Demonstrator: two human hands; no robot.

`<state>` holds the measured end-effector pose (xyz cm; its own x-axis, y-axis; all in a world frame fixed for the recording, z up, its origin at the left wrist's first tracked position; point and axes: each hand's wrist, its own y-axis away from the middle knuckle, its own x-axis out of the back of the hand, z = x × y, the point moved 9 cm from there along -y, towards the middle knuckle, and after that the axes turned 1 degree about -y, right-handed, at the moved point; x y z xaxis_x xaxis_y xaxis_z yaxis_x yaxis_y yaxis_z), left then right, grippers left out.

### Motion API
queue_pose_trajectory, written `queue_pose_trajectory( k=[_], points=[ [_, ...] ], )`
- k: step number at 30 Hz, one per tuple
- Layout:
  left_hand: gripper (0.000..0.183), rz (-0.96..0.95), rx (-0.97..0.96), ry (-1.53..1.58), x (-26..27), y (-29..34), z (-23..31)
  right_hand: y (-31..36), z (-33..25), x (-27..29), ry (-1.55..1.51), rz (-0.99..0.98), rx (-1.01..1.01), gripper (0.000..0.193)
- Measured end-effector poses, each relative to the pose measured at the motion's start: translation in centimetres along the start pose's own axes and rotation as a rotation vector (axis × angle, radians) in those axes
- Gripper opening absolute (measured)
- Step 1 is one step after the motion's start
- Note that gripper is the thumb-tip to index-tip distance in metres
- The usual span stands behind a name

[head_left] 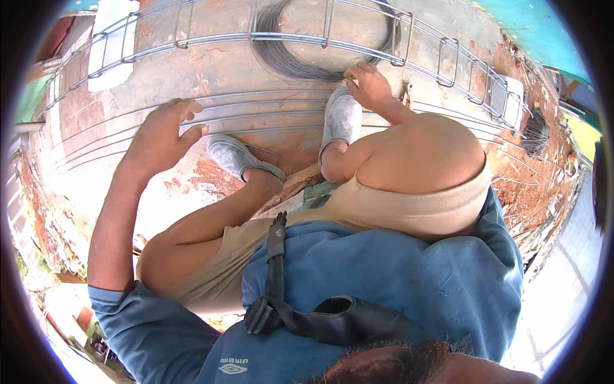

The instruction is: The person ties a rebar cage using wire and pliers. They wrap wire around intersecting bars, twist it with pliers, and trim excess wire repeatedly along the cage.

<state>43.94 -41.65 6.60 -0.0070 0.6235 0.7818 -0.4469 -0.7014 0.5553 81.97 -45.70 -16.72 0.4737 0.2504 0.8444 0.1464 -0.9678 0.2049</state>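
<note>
Hovering beside wire coil point(291, 64), right hand point(369, 86); left hand point(167, 134) near steel rods point(275, 102)

Bar cage point(307, 38) stretching left to right across far side of floor point(185, 77), wire coil point(281, 63) behind its bars at middle. Long rods point(281, 94) on near side, left shoe point(231, 157) nearer still, right shoe point(343, 115) across rods. Right hand point(369, 86) at coil's near edge; left hand point(165, 133) toward rods' left. Wire bundle point(536, 136) near cage's right end.

On my feed I see a dark grey wire coil point(276, 62), silvery metal frame point(325, 42), mottled grey shoes point(342, 115), tan shorts point(409, 208), blue shirt point(384, 275) and, blurrily, perhaps turquoise sheeting point(537, 32).
</note>
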Motion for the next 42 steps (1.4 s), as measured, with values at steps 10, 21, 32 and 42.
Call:
queue_pose_trajectory(
  k=[10, 21, 32, 42],
  points=[
    [0.045, 0.091, 0.144, 0.377, 2.8, 10.9, 3.3, -3.5, -1.2, -4.1, 0.170, -0.155, -0.077, 0.023],
    [0.048, 0.069, 0.024, 0.282, 5.6, 9.3, 6.3, -3.9, -1.0, -4.4, 0.318, -0.196, -0.007, 0.026],
    [0.048, 0.070, -0.048, 0.310, 6.3, 8.7, 6.4, -2.2, -2.5, -1.2, 0.144, -0.044, 0.065, 0.016],
    [0.058, -0.101, -0.105, 0.244, 4.2, 3.2, 6.4, 1.2, -7.7, 4.8, -0.397, -0.374, 0.230, 0.020]
  ],
)
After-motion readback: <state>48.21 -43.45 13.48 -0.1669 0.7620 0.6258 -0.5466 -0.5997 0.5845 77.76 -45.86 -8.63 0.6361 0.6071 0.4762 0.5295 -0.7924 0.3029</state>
